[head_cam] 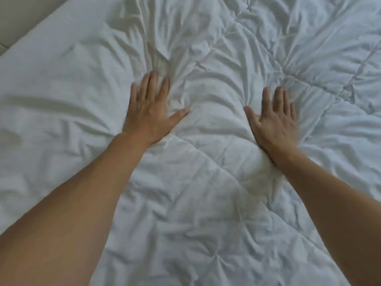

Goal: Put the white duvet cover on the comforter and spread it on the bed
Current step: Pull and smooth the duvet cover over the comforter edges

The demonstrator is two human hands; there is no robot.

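The left hand (151, 109) and right hand (274, 118) lay flat with fingers straight, grasping nothing, both pressing palm-down on the white comforter (206, 182). The quilted comforter lay directly beneath them, spread across the bed (41, 38), its wrinkled bulk extending forward and to the right. Neither hand was clearly nearer, and the duvet cover could not be distinguished.

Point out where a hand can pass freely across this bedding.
Free: the strip of quilted comforter between the left hand and the right hand, and the smoother white fabric toward the bed's left edge. Crowded: bunched folds just beyond both hands' fingertips.
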